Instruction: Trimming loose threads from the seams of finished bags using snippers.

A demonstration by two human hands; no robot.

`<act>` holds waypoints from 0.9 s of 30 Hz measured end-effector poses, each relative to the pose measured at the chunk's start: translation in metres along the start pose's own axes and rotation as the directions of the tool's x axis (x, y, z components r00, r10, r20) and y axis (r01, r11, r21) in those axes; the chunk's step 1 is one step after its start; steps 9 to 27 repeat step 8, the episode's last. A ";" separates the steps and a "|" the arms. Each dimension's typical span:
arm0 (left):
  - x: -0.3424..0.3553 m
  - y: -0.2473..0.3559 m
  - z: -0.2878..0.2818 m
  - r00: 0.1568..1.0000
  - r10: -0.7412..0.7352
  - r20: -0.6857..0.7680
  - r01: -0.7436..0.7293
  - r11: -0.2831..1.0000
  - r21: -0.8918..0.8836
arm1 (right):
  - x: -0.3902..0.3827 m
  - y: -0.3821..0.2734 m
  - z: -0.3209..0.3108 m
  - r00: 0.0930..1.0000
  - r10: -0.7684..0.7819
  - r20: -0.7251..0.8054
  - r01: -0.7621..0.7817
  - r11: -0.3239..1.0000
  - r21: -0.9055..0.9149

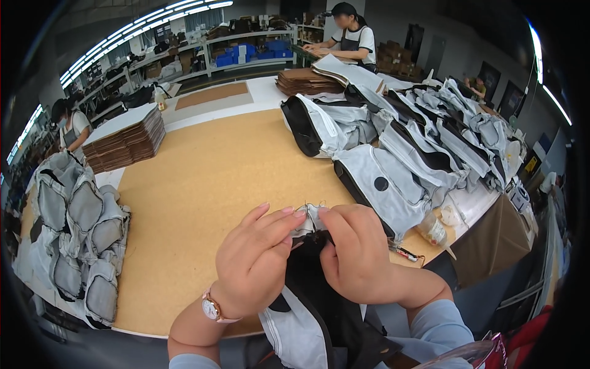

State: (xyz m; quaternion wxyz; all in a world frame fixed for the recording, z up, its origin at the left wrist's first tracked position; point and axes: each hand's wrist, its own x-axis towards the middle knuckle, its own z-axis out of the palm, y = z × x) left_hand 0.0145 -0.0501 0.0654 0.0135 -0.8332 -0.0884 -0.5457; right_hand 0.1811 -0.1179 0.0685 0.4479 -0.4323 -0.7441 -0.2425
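Both my hands pinch the upper edge of a black and light grey sewn fabric bag piece (295,326), which hangs down over the table's front edge toward me. My left hand (255,258), with a watch on the wrist, grips the pale edge from the left. From the right, my right hand (356,249) holds the same edge, its fingertips close to the left ones. Loose threads stick up between the fingertips. Whether a small part sits inside the pinch is hidden. Beyond my right hand lies a grey bag piece with a round black patch (381,184).
A brown board (184,184) covers the tabletop. Grey bag pieces are heaped at the right (424,135) and stacked at the left (80,234). Brown sheets (126,144) stand piled at the far left. A bottle (432,229) lies near my right forearm. Co-workers (350,40) work farther back.
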 end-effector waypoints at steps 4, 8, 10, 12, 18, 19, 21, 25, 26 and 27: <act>-0.002 0.000 -0.002 1.000 0.012 0.008 -0.012 0.999 -0.045 | -0.003 0.004 -0.006 1.000 0.014 0.012 -0.014 0.999 0.045; -0.007 -0.003 -0.001 0.999 -0.032 0.044 0.037 0.991 -0.132 | -0.001 0.008 -0.016 0.988 0.064 0.141 -0.085 0.986 0.145; -0.007 -0.003 -0.001 0.999 -0.032 0.044 0.037 0.991 -0.132 | -0.001 0.008 -0.016 0.988 0.064 0.141 -0.085 0.986 0.145; -0.007 -0.003 -0.001 0.999 -0.032 0.044 0.037 0.991 -0.132 | -0.001 0.008 -0.016 0.988 0.064 0.141 -0.085 0.986 0.145; -0.007 -0.003 -0.001 0.999 -0.032 0.044 0.037 0.991 -0.132 | -0.001 0.008 -0.016 0.988 0.064 0.141 -0.085 0.986 0.145; -0.007 -0.003 -0.001 0.999 -0.032 0.044 0.037 0.991 -0.132 | -0.001 0.008 -0.016 0.988 0.064 0.141 -0.085 0.986 0.145; -0.007 -0.003 -0.001 0.999 -0.032 0.044 0.037 0.991 -0.132 | -0.001 0.008 -0.016 0.988 0.064 0.141 -0.085 0.986 0.145; -0.007 -0.003 -0.001 0.999 -0.032 0.044 0.037 0.991 -0.132 | -0.001 0.008 -0.016 0.988 0.064 0.141 -0.085 0.986 0.145; -0.007 -0.003 -0.001 0.999 -0.032 0.044 0.037 0.991 -0.132 | -0.001 0.008 -0.016 0.988 0.064 0.141 -0.085 0.986 0.145; -0.007 -0.003 -0.001 0.999 -0.032 0.044 0.037 0.991 -0.132 | -0.001 0.008 -0.016 0.988 0.064 0.141 -0.085 0.986 0.145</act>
